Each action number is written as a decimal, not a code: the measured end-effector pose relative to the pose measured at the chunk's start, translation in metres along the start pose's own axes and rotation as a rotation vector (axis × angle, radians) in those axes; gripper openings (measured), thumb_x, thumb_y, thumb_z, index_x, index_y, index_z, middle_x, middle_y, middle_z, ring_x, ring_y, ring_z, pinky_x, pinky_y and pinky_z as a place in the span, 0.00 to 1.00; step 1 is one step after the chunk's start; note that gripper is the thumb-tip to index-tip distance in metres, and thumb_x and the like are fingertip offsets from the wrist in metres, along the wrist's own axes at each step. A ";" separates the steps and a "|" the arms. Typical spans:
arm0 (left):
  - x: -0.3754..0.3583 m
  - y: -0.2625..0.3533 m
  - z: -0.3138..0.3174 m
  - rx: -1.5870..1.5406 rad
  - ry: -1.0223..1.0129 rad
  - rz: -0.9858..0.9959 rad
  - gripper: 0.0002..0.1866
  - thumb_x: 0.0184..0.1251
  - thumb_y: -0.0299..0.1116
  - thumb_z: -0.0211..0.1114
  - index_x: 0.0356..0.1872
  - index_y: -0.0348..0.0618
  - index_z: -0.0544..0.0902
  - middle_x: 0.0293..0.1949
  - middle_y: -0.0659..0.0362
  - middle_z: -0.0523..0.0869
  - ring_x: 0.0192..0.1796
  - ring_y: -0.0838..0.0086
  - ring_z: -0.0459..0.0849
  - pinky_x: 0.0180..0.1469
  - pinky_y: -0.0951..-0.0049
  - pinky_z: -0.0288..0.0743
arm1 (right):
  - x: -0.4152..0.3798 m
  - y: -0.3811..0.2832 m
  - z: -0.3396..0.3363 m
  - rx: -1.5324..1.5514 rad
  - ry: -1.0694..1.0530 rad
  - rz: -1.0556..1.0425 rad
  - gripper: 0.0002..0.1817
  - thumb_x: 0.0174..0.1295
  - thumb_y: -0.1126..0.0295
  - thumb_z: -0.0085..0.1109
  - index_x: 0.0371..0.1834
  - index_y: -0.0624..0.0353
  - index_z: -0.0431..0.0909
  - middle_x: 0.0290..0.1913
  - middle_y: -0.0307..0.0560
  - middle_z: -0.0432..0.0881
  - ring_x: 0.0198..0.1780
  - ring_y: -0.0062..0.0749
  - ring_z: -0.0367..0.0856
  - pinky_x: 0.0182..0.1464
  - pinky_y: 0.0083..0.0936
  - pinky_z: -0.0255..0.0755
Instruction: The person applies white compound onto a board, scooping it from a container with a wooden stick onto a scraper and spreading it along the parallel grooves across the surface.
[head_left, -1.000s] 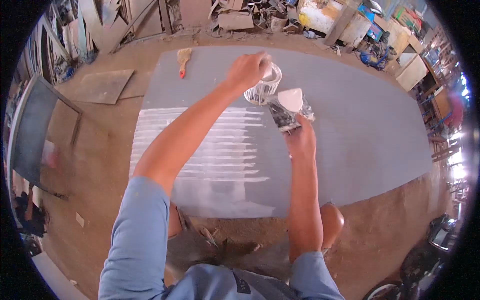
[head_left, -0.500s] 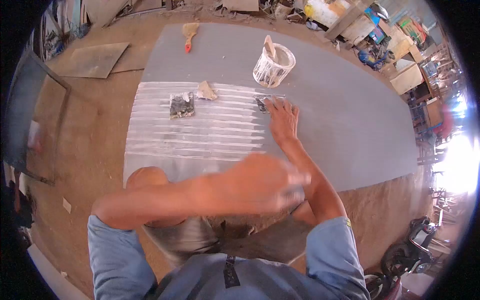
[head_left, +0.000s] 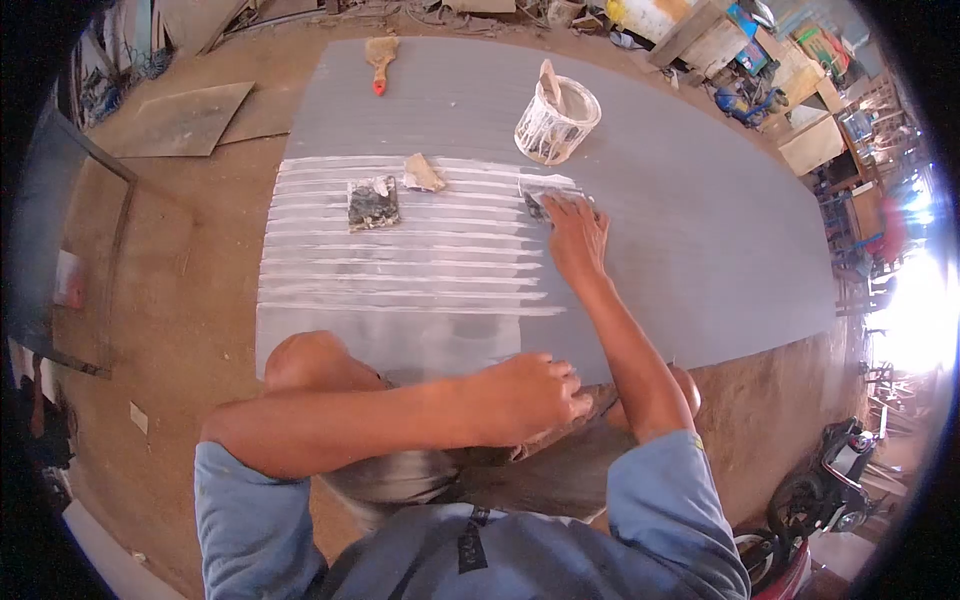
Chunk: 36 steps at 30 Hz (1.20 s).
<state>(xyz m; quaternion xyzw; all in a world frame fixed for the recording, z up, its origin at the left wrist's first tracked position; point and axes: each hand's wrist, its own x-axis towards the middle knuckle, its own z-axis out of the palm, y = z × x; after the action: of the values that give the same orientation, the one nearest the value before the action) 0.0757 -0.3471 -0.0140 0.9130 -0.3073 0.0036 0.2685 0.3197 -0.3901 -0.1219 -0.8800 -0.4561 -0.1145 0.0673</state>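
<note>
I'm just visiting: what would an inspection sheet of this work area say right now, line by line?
Surface: grey ribbed panel flat on the dirt floor, white filler streaks across its left part.
Job's things: scraper under the right hand; white pot with a stick in it.
Clutter: second scraper, small wedge, brush, all on the panel.
Hands: right hand presses the scraper flat; left hand closed at the panel's near edge.
Cables: nothing seen.
Surroundings: scrap boards, crates, a motorbike.
</note>
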 end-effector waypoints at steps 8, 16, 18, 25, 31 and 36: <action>0.005 0.001 0.011 -0.021 0.024 0.056 0.15 0.60 0.36 0.66 0.48 0.44 0.81 0.41 0.57 0.85 0.50 0.62 0.85 0.51 0.63 0.79 | 0.028 -0.006 0.019 -0.013 0.081 -0.006 0.24 0.66 0.75 0.52 0.64 0.44 0.79 0.68 0.34 0.79 0.65 0.39 0.74 0.63 0.53 0.61; 0.000 0.004 0.017 0.041 0.009 0.059 0.09 0.61 0.36 0.63 0.41 0.47 0.81 0.36 0.59 0.84 0.45 0.65 0.86 0.48 0.65 0.78 | 0.006 -0.007 -0.021 0.106 -0.125 -0.023 0.25 0.64 0.78 0.54 0.64 0.44 0.81 0.67 0.37 0.81 0.66 0.33 0.74 0.62 0.42 0.59; -0.001 0.005 0.015 0.016 0.006 0.056 0.10 0.60 0.36 0.65 0.42 0.47 0.81 0.36 0.59 0.84 0.45 0.65 0.86 0.47 0.65 0.78 | -0.012 -0.009 -0.021 0.112 -0.123 -0.042 0.25 0.64 0.78 0.54 0.63 0.45 0.81 0.67 0.37 0.81 0.66 0.33 0.74 0.62 0.41 0.59; -0.003 0.008 0.028 -0.014 -0.021 0.056 0.16 0.57 0.36 0.69 0.46 0.45 0.82 0.37 0.59 0.83 0.46 0.64 0.86 0.47 0.65 0.78 | -0.057 -0.024 -0.034 0.161 -0.161 -0.022 0.25 0.65 0.77 0.52 0.65 0.44 0.80 0.68 0.34 0.79 0.68 0.36 0.72 0.64 0.52 0.59; -0.003 0.015 0.035 0.005 -0.089 0.088 0.15 0.59 0.36 0.68 0.46 0.44 0.82 0.36 0.59 0.84 0.45 0.64 0.86 0.45 0.64 0.79 | -0.092 -0.034 -0.034 0.119 -0.089 -0.032 0.25 0.63 0.77 0.54 0.64 0.45 0.80 0.69 0.33 0.79 0.69 0.37 0.71 0.64 0.47 0.58; -0.004 0.021 0.046 -0.010 -0.189 0.136 0.13 0.60 0.36 0.67 0.44 0.44 0.81 0.34 0.59 0.84 0.43 0.64 0.87 0.44 0.63 0.79 | -0.119 -0.043 -0.042 0.098 -0.081 -0.022 0.27 0.62 0.78 0.55 0.65 0.46 0.80 0.69 0.32 0.78 0.70 0.36 0.71 0.65 0.45 0.58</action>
<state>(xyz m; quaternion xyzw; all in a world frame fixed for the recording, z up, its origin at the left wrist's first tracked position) 0.0529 -0.3817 -0.0439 0.8850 -0.3923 -0.0659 0.2419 0.2122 -0.4678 -0.1122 -0.8745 -0.4730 -0.0574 0.0904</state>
